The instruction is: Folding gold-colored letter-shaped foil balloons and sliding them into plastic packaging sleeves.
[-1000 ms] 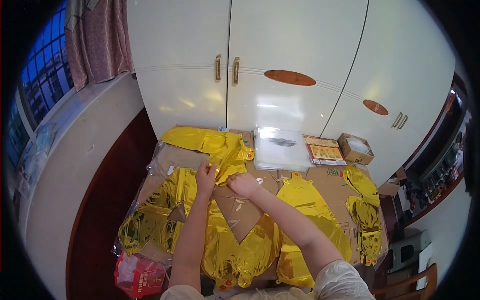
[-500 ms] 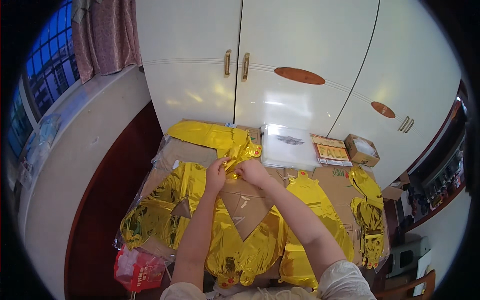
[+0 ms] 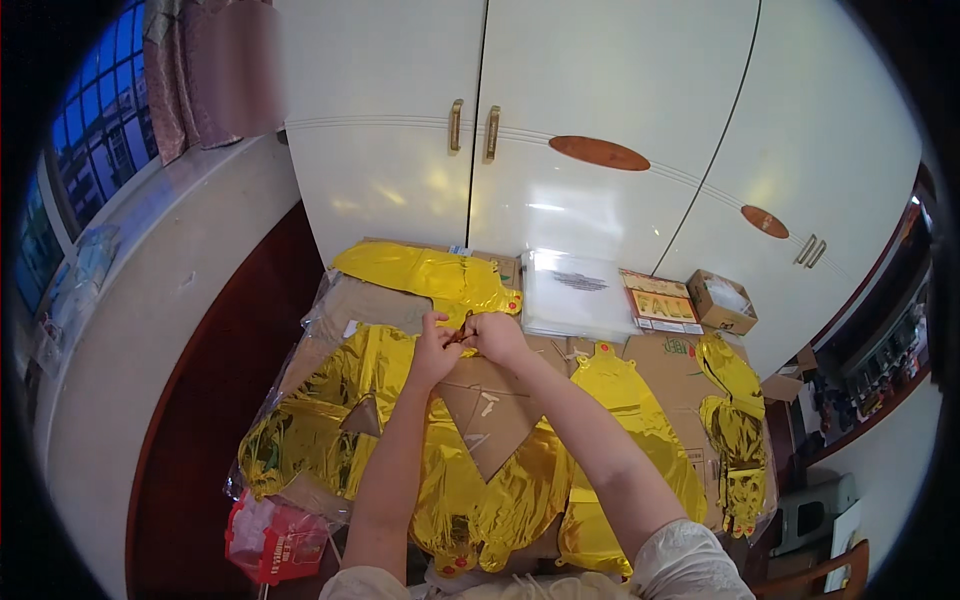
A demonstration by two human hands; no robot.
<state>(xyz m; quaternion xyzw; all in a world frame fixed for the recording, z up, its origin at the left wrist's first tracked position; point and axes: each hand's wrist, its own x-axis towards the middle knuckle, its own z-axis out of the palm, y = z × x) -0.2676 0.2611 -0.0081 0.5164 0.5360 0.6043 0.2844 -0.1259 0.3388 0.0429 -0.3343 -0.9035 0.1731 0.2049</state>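
Observation:
Both hands meet at the far middle of the cardboard-covered surface, over the lower end of a flat gold foil balloon. My left hand is closed, its fingertips pinching the foil edge. My right hand is curled closed beside it on the same bit of foil; its fingertips are mostly hidden. Below my forearms lies a second gold foil balloon, with red dots at its near end. To its left spreads creased gold foil. Another flat gold balloon lies right of my right forearm.
Cardboard shows between the foils. A stack of clear plastic bags, a printed orange packet and a small open box stand along the white cabinet. Folded gold foil lies far right; a red basket is at lower left.
My hands have drawn closer together, and the right one has curled over the foil. The balloon's raised, bunched end now lies flatter behind them.

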